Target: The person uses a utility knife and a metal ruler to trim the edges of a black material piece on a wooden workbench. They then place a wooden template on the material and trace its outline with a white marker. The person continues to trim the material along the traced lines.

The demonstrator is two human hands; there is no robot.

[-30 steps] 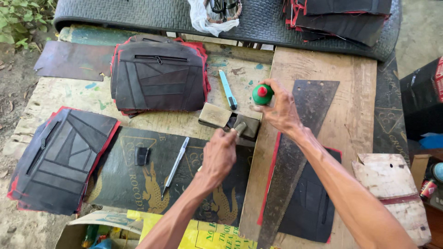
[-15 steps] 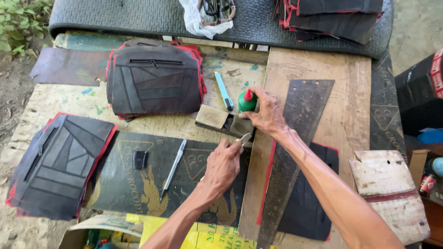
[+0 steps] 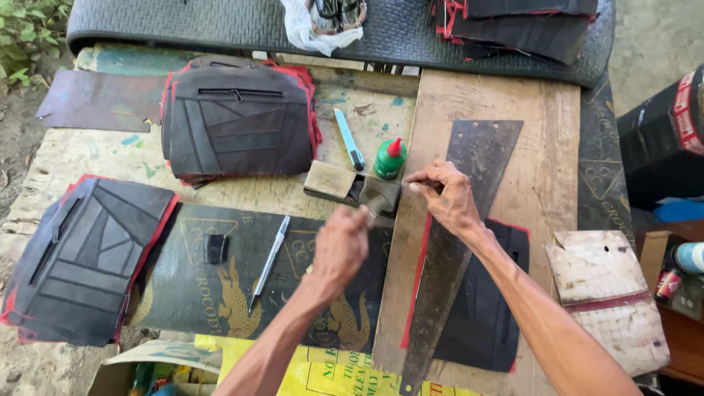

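- Firstly, at the far left edge of the wooden worktable (image 3: 81,158) we note a stack of black panels with red trim (image 3: 84,253), its lower corner overhanging the table edge; little free room there.
- Just right of it we record a dark printed sheet (image 3: 293,293) carrying a small black clip (image 3: 215,248) and a silver pen (image 3: 268,262); the strip between these two is bare.
- Above, we find a second stack of black zipped panels (image 3: 236,125), well apart from the hands, with a light-blue utility knife (image 3: 349,139) just beside its right edge.
- Our left hand (image 3: 341,246) hovers over the sheet's upper edge, fingers curled toward a small dark leather piece (image 3: 380,194); we cannot tell whether it pinches anything.
- This piece lies at the left edge of the wooden plank (image 3: 506,95), touching a tan block (image 3: 330,180); a green glue bottle with a red tip (image 3: 390,158) stands upright just behind.
- Our right hand (image 3: 447,194) rests on the plank, fingertips pinched together at the piece's right end, apparently on its edge.
- A saw blade (image 3: 469,220) lies along the plank beneath this hand, over a black red-edged panel (image 3: 491,308).
- At far right, a worn white board (image 3: 605,293) stands apart; the plank's upper right remains bare.
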